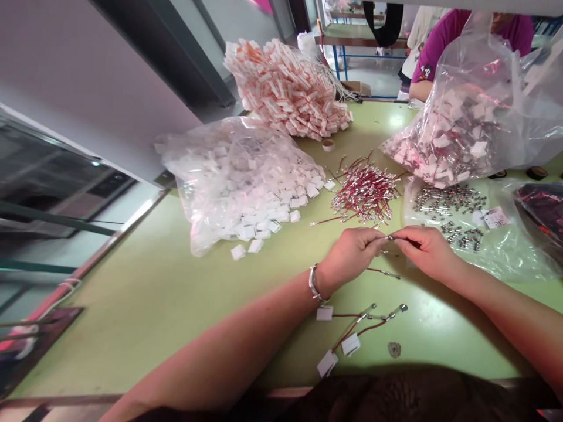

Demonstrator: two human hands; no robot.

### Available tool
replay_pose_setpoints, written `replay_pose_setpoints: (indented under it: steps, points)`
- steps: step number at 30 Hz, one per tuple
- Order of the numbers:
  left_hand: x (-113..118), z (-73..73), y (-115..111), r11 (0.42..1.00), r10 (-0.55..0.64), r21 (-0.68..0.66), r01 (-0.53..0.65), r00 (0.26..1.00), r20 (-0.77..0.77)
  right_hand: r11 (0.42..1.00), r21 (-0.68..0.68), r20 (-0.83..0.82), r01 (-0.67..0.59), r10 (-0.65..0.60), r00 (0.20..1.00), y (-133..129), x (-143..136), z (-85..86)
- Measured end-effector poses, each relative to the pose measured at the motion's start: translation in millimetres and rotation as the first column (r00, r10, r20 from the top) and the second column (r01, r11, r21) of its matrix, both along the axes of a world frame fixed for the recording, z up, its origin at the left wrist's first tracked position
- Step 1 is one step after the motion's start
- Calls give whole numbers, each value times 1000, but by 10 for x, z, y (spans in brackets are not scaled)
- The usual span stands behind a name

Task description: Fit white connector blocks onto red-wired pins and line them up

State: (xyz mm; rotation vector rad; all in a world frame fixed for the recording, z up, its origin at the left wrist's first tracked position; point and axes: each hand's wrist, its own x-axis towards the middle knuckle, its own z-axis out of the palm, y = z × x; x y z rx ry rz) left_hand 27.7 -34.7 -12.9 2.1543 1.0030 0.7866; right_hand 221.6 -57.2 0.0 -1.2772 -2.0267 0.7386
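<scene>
My left hand (pixel 352 256), with a bracelet at the wrist, is closed in a pinch on a small metal-ended wire. Its fingertips almost meet those of my right hand (pixel 423 249), which pinches a tiny metal piece. Just behind both hands lies a pile of red wires (pixel 365 190) with metal ends. A loose red wire (pixel 383 272) rests below my fingers. Nearer to me are several red wires joined to white connectors, one connector (pixel 324 313) by my left wrist. Small metal parts (pixel 461 234) are spread on plastic to the right of my right hand.
A plastic bag of white connectors (pixel 246 176) spills out at the left. Behind it is a heap of orange-white pieces (pixel 285 88). Another filled bag (pixel 457 129) stands at the back right, before a person in a purple shirt (pixel 435 50). A tape roll (pixel 328 145) lies mid-table.
</scene>
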Motion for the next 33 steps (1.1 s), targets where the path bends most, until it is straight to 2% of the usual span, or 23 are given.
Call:
replay_pose_setpoints:
  steps: [2, 4, 6, 8, 11, 13, 14, 15, 16, 17, 19, 21, 23, 24, 26, 29, 31, 33]
  points:
    - [-34, -42, -15, 979, -73, 181, 94, 990, -120, 995, -82, 48, -60, 64, 997, -12, 18, 47]
    - [-53, -91, -53, 915, -139, 331, 228, 952, -272, 970, -211, 108, -118, 143, 984, -30, 34, 95]
    - [-49, -122, -99, 863, -158, 393, 318, 908, -387, 945, -306, 151, -116, 169, 974, -47, 43, 125]
    - [-29, -102, -119, 857, -139, 397, 328, 889, -436, 942, -329, 173, -69, 132, 976, -55, 44, 132]
    - [-40, 45, -45, 891, -160, 334, 307, 901, -402, 954, -297, 207, -22, 87, 974, -58, 40, 122]
    - [-123, 177, 75, 931, -157, 267, 250, 932, -325, 964, -263, 246, -48, 116, 962, -66, 34, 121]
    - [-192, 231, 149, 959, -90, 234, 162, 953, -290, 962, -260, 258, -86, 155, 954, -74, 31, 125]
    - [-274, 267, 227, 979, 48, 204, 10, 960, -276, 954, -265, 266, -138, 209, 941, -81, 30, 135]
    - [-365, 281, 303, 967, 226, 188, -174, 925, -304, 945, -268, 270, -186, 259, 927, -84, 34, 150]
    - [-456, 272, 373, 933, 356, 180, -311, 862, -361, 941, -260, 274, -215, 285, 918, -78, 47, 169]
    - [-608, 202, 483, 900, 431, 167, -403, 757, -491, 967, -184, 308, -175, 225, 924, -25, 119, 217]
    - [-684, 109, 545, 924, 371, 153, -350, 728, -577, 999, -37, 376, -1, 14, 926, 89, 266, 263]
    - [-681, 53, 566, 955, 291, 140, -261, 735, -612, 983, 84, 467, 165, -185, 865, 241, 471, 294]
    - [-663, 51, 567, 964, 262, 140, -225, 736, -624, 974, 105, 519, 201, -226, 825, 314, 579, 302]
    - [-632, 98, 559, 975, 222, 141, -173, 714, -664, 970, 108, 615, 219, -239, 751, 426, 757, 299]
    - [-663, 251, 540, 983, 178, 105, -149, 659, -731, 984, 85, 662, 158, -175, 729, 477, 838, 240]
    - [-720, 360, 524, 983, 169, 75, -166, 680, -713, 991, 62, 689, 122, -131, 713, 448, 765, 173]
    - [-760, 447, 501, 977, 199, 74, -202, 725, -659, 992, 55, 748, 115, -117, 653, 394, 648, 112]
